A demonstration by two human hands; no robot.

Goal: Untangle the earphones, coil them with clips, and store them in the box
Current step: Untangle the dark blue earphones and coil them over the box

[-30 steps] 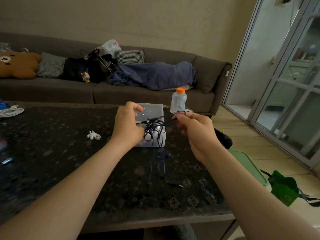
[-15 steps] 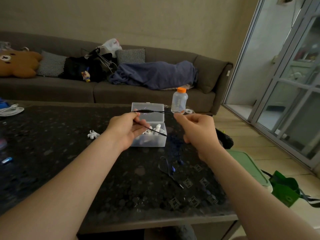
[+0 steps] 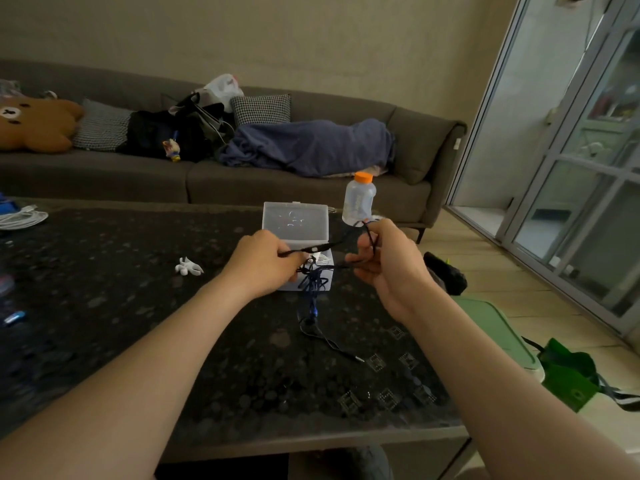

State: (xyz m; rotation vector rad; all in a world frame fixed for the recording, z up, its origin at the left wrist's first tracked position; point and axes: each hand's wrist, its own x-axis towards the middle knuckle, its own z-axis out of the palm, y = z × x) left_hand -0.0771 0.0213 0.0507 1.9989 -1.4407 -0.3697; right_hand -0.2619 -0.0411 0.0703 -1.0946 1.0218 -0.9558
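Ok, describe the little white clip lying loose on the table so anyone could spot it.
Start at the dark speckled table and find the clear box with its lid raised. The white clip lies alone left of it, small and splayed, unlike the bigger white cable bundle at the far left edge.

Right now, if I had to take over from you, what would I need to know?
Left hand: pinches the earphones cable by the inline remote.
Right hand: grips other strands of it.
The tangle hangs between the hands in front of the open box; the plug end lies on the table. A white clip lies left of the box.
Done: nothing finished.
To do: untangle, coil, clip, store.
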